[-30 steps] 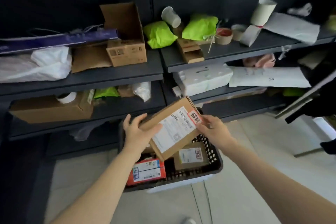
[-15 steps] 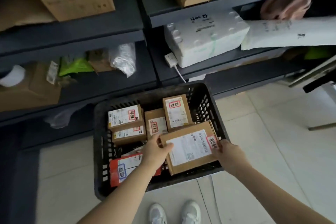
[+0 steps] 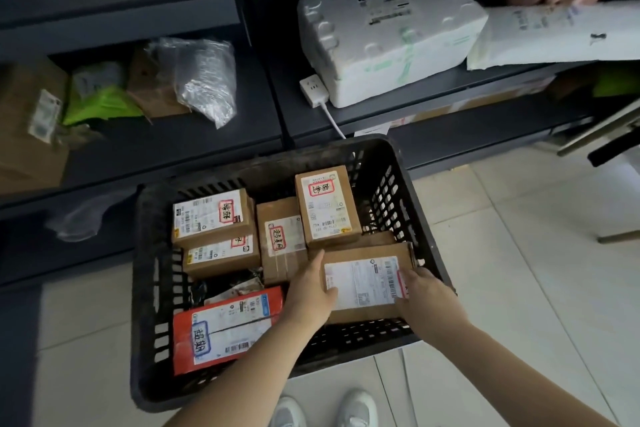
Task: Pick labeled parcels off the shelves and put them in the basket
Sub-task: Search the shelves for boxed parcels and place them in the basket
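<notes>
background, head view: tile floor (image 3: 519, 236), dark shelves (image 3: 214, 146) at 12 o'clock
basket (image 3: 147, 288): we see it on the floor, labeled boxes (image 3: 325, 208) inside
parcel (image 3: 363, 282): inside the basket, 4 o'clock corner
left hand (image 3: 310, 291): grasps parcel's 9 o'clock edge
right hand (image 3: 427, 298): grasps its 3 o'clock edge

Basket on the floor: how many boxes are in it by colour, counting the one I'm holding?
Brown cardboard boxes with white labels: 5
Red cardboard box with a blue-edged label: 1
Total visible in the black plastic basket: 6
</notes>
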A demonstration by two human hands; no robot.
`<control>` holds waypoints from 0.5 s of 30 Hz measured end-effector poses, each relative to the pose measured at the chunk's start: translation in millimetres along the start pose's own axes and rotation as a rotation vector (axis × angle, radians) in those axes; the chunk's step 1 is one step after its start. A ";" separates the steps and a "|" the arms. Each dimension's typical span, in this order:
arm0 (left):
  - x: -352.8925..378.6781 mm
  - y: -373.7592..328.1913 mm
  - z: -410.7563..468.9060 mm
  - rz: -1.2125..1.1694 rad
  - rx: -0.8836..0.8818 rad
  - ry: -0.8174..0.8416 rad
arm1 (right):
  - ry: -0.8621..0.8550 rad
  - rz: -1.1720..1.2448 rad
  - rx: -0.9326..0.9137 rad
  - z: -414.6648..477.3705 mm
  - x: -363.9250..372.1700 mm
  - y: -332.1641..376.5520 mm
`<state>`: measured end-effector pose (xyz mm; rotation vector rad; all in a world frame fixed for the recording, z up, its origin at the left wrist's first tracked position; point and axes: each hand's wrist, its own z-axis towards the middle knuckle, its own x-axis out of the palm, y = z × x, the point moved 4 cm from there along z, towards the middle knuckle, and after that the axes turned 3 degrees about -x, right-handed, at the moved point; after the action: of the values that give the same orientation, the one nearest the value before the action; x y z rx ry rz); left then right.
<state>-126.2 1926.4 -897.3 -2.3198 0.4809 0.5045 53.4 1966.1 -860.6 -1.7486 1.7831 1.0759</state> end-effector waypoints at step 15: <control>5.9 27.2 -6.7 0.133 0.102 0.034 | 0.067 -0.259 -0.201 35.8 9.0 16.9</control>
<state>-132.5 1902.0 -910.8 -2.2115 0.6654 0.4928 28.1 1985.9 -885.4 -2.0896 1.4744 1.1285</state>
